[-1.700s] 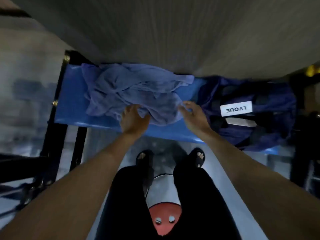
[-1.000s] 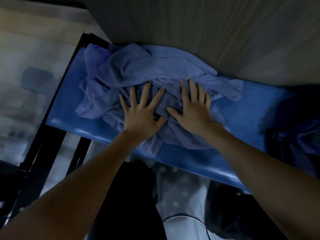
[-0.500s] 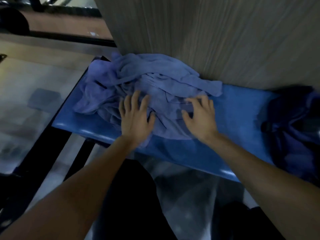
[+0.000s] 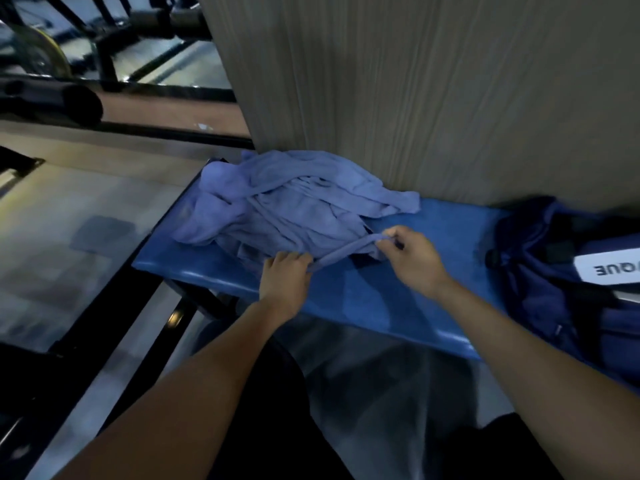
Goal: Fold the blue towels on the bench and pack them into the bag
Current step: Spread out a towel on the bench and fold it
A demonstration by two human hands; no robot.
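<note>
The blue towels [image 4: 294, 199] lie crumpled at the left end of the bench [image 4: 398, 299], against the wall. The left hand [image 4: 284, 282] and the right hand [image 4: 412, 258] each pinch one towel's edge, stretched between them. The bag [image 4: 554, 271] sits at the right end; its white label [image 4: 609, 266] reads upside down, only "QUE" visible.

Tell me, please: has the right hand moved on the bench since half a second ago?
Yes. The right hand left the top of the towel pile and now pinches a towel edge beside it, nearer the bag.
</note>
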